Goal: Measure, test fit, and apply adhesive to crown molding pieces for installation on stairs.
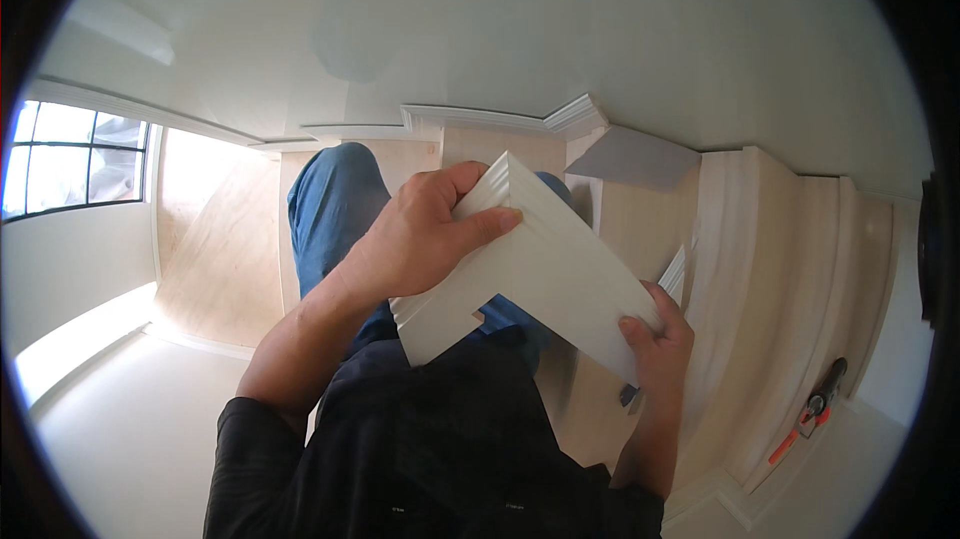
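Between my hands is a white L-shaped piece of skirting trim (pixel 570 264), two lengths meeting at a corner, with a grooved profile along the outer edge. My left hand (pixel 425 224) grips it near the corner, thumb across the flat face and fingers mostly hidden behind. At the far end of the longer leg, my right hand (pixel 660 339) pinches the trim with thumb on top. The piece is tilted above my lap, and my blue trousers (pixel 335 204) show below it.
White skirting (pixel 490 117) steps along the wall ahead. A grey panel (pixel 632 157) leans by it. Wooden stairs (pixel 730 309) lie at right, with a dark-and-orange hand tool (pixel 820 404) on one. A pale grooved strip (pixel 675 274) stands near them. A window (pixel 80 159) is at left.
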`<state>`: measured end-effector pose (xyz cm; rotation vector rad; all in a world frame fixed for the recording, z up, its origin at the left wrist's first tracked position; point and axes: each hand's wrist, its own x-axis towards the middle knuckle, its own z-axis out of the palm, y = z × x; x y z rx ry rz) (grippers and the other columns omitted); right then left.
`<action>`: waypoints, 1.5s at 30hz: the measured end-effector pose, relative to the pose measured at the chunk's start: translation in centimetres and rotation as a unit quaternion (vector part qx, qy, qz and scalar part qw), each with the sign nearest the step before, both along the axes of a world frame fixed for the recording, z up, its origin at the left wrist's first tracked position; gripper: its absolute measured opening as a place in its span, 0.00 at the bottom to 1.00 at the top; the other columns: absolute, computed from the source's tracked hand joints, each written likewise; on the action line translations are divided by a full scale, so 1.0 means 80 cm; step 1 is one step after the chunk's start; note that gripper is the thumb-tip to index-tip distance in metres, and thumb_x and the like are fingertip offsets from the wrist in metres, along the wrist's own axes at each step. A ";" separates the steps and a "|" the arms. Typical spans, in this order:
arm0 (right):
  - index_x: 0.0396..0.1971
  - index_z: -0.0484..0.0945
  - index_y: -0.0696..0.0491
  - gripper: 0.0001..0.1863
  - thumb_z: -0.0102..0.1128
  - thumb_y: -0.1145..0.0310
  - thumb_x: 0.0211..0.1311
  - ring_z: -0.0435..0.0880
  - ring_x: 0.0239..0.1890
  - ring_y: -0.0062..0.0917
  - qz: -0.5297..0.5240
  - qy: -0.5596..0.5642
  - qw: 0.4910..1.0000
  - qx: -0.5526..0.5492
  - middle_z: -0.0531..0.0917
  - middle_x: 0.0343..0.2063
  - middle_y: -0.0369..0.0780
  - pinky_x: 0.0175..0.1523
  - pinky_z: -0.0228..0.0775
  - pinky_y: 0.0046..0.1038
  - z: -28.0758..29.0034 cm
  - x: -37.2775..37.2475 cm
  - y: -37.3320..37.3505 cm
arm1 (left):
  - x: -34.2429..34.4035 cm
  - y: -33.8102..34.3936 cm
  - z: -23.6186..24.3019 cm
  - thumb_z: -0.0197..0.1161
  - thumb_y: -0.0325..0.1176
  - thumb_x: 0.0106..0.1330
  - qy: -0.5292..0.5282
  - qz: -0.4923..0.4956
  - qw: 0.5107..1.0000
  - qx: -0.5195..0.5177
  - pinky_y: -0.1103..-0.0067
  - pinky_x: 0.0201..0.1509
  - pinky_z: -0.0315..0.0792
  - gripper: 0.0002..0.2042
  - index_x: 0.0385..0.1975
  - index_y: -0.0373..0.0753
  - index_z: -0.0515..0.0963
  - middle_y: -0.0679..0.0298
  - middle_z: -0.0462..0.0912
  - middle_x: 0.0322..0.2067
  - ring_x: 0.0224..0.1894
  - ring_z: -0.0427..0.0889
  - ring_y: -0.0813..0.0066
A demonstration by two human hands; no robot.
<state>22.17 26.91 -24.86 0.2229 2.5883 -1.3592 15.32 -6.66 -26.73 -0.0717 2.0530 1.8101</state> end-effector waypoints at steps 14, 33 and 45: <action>0.58 0.83 0.59 0.26 0.74 0.76 0.57 0.85 0.48 0.23 0.016 -0.009 1.000 0.018 0.89 0.47 0.41 0.59 0.77 0.28 -0.002 0.004 0.014 | 0.008 0.004 0.008 0.69 0.40 0.75 -0.009 0.003 1.000 -0.009 0.73 0.43 0.85 0.18 0.54 0.32 0.83 0.53 0.92 0.39 0.36 0.92 0.68; 0.57 0.82 0.59 0.24 0.75 0.71 0.60 0.84 0.46 0.21 0.026 -0.001 1.000 0.006 0.88 0.44 0.38 0.56 0.76 0.27 -0.006 0.005 0.019 | 0.014 -0.002 0.011 0.69 0.41 0.74 0.022 -0.002 1.000 -0.015 0.72 0.44 0.85 0.19 0.54 0.31 0.81 0.50 0.92 0.40 0.38 0.93 0.65; 0.57 0.81 0.60 0.26 0.76 0.66 0.62 0.81 0.46 0.20 0.028 -0.011 1.000 0.002 0.86 0.44 0.36 0.56 0.74 0.26 -0.003 0.012 0.019 | -0.001 -0.006 0.010 0.81 0.46 0.59 -0.013 -0.092 0.993 -0.069 0.68 0.54 0.82 0.32 0.57 0.30 0.79 0.46 0.90 0.43 0.46 0.91 0.55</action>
